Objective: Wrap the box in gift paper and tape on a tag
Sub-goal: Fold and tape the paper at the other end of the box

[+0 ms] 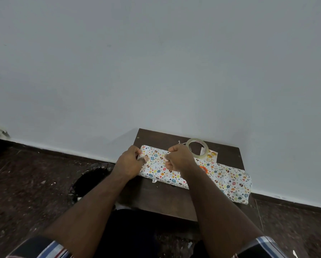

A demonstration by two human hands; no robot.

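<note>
Sleeves (49, 248) at the bottom corners of the frame, striped, cuffs only. Both forearms run up from there toward frame centre.

Small dark wooden table (156, 198) just below centre, back edge against the wall. Black-lined bin (92, 179) sits on the dark speckled floor (25, 183), touching the table's left side.

Box (161, 171), long and flat, lies on the table running from centre down toward the right, wrapped in gift paper with coloured egg-and-leaf print. Its right end overhangs the table's right edge.

Left hand (130, 162) is on the box's left end, fingers curled, pinching a fold of the paper there between thumb and fingertips. Right hand (178, 158) is clenched over the top of the box just right of the left one, knuckles up; a small bit of paper or tape shows at its fingertips, can't tell which.

Something orange (202, 169) peeks out beside the right wrist, on top of the wrap, mostly hidden.

Tape roll (197, 147), clear, lies flat on the table behind the box, just beyond the right hand. Small card with gold shapes (211, 155) is right of it, touching the box's far edge.

Pale grey wall (156, 62) fills the upper half of the frame.
</note>
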